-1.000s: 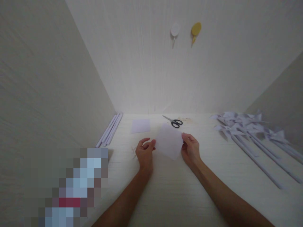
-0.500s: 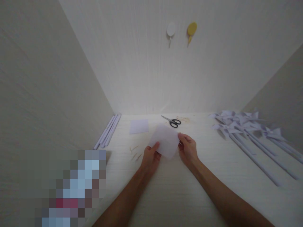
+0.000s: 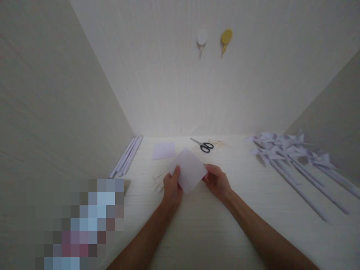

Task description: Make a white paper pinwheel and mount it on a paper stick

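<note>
A square sheet of white paper (image 3: 190, 170) is held above the table, turned so that one corner points away from me. My left hand (image 3: 172, 185) grips its left side, thumb on top and the other fingers underneath. At the right corner, my right hand (image 3: 218, 180) pinches the paper between thumb and fingers. Beyond it lies a pair of scissors (image 3: 203, 145) with black handles, blades pointing left. Another flat piece of white paper (image 3: 163, 150) rests on the table to the left of the scissors.
Several rolled paper sticks (image 3: 126, 156) lie by the left wall. At right are several white paper pinwheels (image 3: 277, 144) on sticks. Small thin bits (image 3: 158, 183) lie left of my left hand, and crumbs (image 3: 219, 143) near the scissors. Two hooks, white (image 3: 201, 38) and yellow (image 3: 226, 37), hang on the wall.
The held paper has turned and shifted slightly left, its corner now pointing away from me. Both hands have moved a little left with it, and the right hand is a bit lower.
</note>
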Action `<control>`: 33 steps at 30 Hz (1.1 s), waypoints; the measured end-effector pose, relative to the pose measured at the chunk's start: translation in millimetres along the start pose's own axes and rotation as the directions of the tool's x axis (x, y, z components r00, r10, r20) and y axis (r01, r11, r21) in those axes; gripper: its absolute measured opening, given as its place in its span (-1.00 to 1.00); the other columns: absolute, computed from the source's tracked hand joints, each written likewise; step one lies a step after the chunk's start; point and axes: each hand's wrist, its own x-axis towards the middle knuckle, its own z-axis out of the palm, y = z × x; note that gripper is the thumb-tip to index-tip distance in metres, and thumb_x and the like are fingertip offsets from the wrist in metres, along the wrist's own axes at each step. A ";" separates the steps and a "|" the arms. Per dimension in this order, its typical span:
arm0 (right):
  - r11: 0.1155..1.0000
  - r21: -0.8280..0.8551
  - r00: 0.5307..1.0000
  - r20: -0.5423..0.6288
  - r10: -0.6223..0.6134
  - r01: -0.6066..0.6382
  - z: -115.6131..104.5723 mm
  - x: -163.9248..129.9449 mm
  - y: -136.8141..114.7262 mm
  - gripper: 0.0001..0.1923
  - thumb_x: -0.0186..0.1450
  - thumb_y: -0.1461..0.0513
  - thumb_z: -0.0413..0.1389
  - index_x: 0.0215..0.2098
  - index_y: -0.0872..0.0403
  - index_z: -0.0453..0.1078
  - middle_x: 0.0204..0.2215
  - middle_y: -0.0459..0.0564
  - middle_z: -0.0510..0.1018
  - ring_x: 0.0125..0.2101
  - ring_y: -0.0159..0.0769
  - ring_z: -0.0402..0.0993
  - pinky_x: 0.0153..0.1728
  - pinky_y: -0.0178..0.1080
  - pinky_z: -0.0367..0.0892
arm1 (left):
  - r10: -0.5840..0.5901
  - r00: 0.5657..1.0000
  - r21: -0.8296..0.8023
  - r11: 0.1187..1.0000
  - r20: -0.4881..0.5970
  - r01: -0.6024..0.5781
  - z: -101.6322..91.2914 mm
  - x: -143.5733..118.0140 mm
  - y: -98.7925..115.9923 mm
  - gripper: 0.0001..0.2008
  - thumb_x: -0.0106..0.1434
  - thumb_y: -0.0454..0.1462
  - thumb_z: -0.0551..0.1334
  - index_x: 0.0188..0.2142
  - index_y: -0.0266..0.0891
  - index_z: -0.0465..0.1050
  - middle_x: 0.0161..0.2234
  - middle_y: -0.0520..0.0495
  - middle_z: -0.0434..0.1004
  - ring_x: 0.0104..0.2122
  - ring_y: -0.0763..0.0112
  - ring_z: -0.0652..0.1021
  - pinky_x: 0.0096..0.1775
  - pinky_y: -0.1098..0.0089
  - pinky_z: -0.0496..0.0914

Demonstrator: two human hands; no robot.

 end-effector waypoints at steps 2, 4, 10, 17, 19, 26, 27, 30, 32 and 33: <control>0.998 -0.012 0.998 0.001 0.063 -0.063 3.8 -2.9 -2.6 -0.83 -0.07 0.18 0.15 -0.70 0.10 0.31 -0.75 -0.16 0.32 -0.68 -0.47 0.18 -0.65 -0.36 0.08 | -0.001 1.000 0.108 0.994 0.016 -0.001 -1.6 -1.9 -1.6 -0.71 -0.11 -0.19 0.29 -0.43 -0.38 0.41 -0.53 -0.09 0.48 -0.55 0.44 0.46 -0.43 0.41 0.37; 0.991 -0.036 0.991 0.030 0.132 -0.130 8.0 -6.5 -7.1 -0.82 -0.05 0.12 0.12 -0.59 0.08 0.37 -0.67 -0.10 0.42 -0.59 -0.34 0.32 -0.54 -0.29 0.18 | -0.015 0.998 0.248 0.969 0.065 -0.001 -3.3 -4.1 -3.4 -0.68 -0.12 -0.14 0.29 -0.46 -0.39 0.42 -0.60 -0.05 0.45 -0.61 0.47 0.43 -0.51 0.44 0.33; 0.975 -0.088 0.979 -0.008 0.203 -0.203 7.0 -7.2 -13.5 -0.63 -0.02 -0.02 0.06 -0.51 0.12 0.40 -0.67 -0.03 0.47 -0.56 -0.22 0.40 -0.52 -0.22 0.25 | 0.012 0.989 0.523 0.848 0.147 -0.089 -6.7 -6.6 -5.5 -0.66 -0.13 -0.07 0.26 -0.58 -0.37 0.39 -0.68 0.01 0.36 -0.69 0.53 0.33 -0.63 0.50 0.21; 0.977 -0.140 0.975 -0.178 0.133 -0.159 -4.3 4.1 -4.2 -0.78 -0.10 0.14 0.22 -0.64 0.14 0.36 -0.74 -0.10 0.44 -0.74 -0.41 0.28 -0.70 -0.34 0.17 | 0.046 0.974 0.573 0.802 0.220 -0.167 -3.9 -10.2 -2.4 -0.72 -0.14 -0.15 0.28 -0.52 -0.36 0.46 -0.57 -0.09 0.46 -0.60 0.45 0.40 -0.57 0.48 0.26; 0.992 -0.067 0.975 -0.203 0.090 -0.105 -4.5 5.9 -3.8 -0.79 -0.09 0.14 0.22 -0.61 0.12 0.37 -0.69 -0.08 0.47 -0.69 -0.37 0.34 -0.66 -0.32 0.23 | 0.037 0.970 0.588 0.790 0.242 -0.176 -2.8 -11.5 -1.8 -0.75 -0.16 -0.18 0.29 -0.52 -0.37 0.48 -0.57 -0.09 0.47 -0.59 0.44 0.41 -0.54 0.47 0.27; 1.000 0.008 0.993 -0.113 0.014 -0.013 -3.3 8.0 0.4 -0.84 -0.11 0.22 0.24 -0.59 0.15 0.40 -0.58 -0.02 0.53 -0.50 -0.29 0.42 -0.44 -0.27 0.31 | 0.125 0.985 0.522 0.836 0.121 -0.170 -5.3 -8.3 -0.7 -0.72 -0.13 -0.16 0.28 -0.53 -0.39 0.45 -0.61 -0.05 0.44 -0.61 0.48 0.39 -0.55 0.48 0.27; 1.000 0.002 0.996 -0.093 0.015 -0.015 -3.5 7.9 1.3 -0.85 -0.10 0.24 0.24 -0.59 0.16 0.41 -0.57 -0.02 0.53 -0.49 -0.31 0.42 -0.42 -0.27 0.31 | 0.132 0.986 0.486 0.858 0.104 -0.166 -5.8 -6.8 -0.9 -0.72 -0.14 -0.16 0.29 -0.52 -0.39 0.45 -0.59 -0.05 0.45 -0.60 0.48 0.40 -0.54 0.47 0.28; 1.000 -0.005 0.998 -0.056 0.023 -0.023 -4.9 7.4 2.8 -0.87 -0.11 0.27 0.24 -0.58 0.17 0.42 -0.56 -0.02 0.53 -0.49 -0.33 0.42 -0.37 -0.28 0.29 | 0.120 0.990 0.337 0.932 0.070 -0.136 -5.1 -3.4 -0.9 -0.74 -0.17 -0.21 0.32 -0.51 -0.39 0.44 -0.58 -0.06 0.46 -0.58 0.47 0.42 -0.51 0.46 0.31; 1.000 -0.004 0.999 -0.032 0.031 -0.031 -6.3 7.2 2.8 -0.87 -0.10 0.28 0.23 -0.56 0.18 0.43 -0.54 -0.01 0.53 -0.48 -0.33 0.42 -0.36 -0.28 0.27 | 0.083 0.995 0.210 0.973 0.053 -0.092 -2.9 -2.7 0.0 -0.74 -0.19 -0.22 0.33 -0.52 -0.39 0.43 -0.56 -0.07 0.47 -0.57 0.46 0.44 -0.48 0.44 0.33; 0.999 -0.001 0.999 -0.020 0.033 -0.033 -6.9 7.2 2.6 -0.87 -0.09 0.27 0.22 -0.55 0.17 0.43 -0.53 -0.01 0.54 -0.48 -0.33 0.42 -0.36 -0.27 0.27 | 0.063 0.997 0.155 0.985 0.048 -0.070 -1.7 -2.6 0.6 -0.74 -0.19 -0.22 0.33 -0.53 -0.39 0.42 -0.56 -0.07 0.48 -0.57 0.46 0.44 -0.47 0.44 0.34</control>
